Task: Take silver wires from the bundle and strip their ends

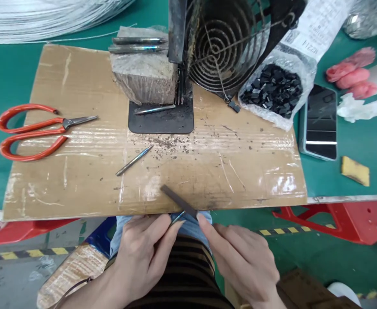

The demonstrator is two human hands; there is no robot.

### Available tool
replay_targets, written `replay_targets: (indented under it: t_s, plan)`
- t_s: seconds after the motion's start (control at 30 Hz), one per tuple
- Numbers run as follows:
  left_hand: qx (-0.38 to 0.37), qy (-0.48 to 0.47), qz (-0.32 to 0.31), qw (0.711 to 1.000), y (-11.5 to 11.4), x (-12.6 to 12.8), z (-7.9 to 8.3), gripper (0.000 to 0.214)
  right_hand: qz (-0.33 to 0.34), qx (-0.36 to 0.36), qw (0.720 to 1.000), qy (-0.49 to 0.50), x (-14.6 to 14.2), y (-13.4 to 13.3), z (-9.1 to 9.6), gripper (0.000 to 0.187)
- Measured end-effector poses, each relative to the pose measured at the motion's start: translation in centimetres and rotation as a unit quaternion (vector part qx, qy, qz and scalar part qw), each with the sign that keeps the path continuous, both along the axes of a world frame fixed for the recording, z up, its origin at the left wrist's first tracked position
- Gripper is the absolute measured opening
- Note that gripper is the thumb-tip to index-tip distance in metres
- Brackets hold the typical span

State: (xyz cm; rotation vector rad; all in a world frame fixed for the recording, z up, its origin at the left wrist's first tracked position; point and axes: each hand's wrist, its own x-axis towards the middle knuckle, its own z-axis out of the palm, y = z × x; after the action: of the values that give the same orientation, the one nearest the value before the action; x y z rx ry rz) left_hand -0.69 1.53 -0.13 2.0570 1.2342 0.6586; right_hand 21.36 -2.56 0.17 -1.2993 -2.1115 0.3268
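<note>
My left hand point(146, 244) pinches a slim metal rod point(177, 217) with a pointed end, just past the front edge of the bench. Closed round the near end of a flat dark file point(178, 200) is my right hand point(239, 253). The file lies slantwise against the rod's tip, its far end over the cardboard point(79, 180). A similar pointed rod point(134, 160) rests on the cardboard, and another pointed rod point(154, 110) lies on a black base plate point(162, 124). Two more rods point(138, 49) sit on a wrapped block point(146, 77).
Red-handled scissors point(37, 133) lie at left. A fan with a wire guard point(220, 47) stands at the back, beside a plastic bag of small black pieces point(273, 90). A phone point(320, 122) and a yellow sponge point(355, 171) are at right. Dark crumbs point(172, 146) dot the cardboard.
</note>
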Motion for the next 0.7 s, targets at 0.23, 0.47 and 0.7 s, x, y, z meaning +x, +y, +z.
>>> replay_targets:
  t_s: [0.23,0.47,0.7]
  plan:
    - [-0.061,-0.027,0.005,0.998,0.2,0.1,0.5,0.032,-0.014,-0.010,1.000,0.025,0.3,-0.7,-0.3,0.044]
    - [-0.107,-0.052,0.026,0.993,0.3,0.4,0.9,0.036,-0.001,0.010,1.000,0.003,-0.1,0.6,-0.2,0.038]
    - [-0.115,-0.051,0.019,0.992,0.0,0.3,0.8,0.036,-0.012,0.006,0.999,0.033,0.2,-0.6,-0.2,0.045]
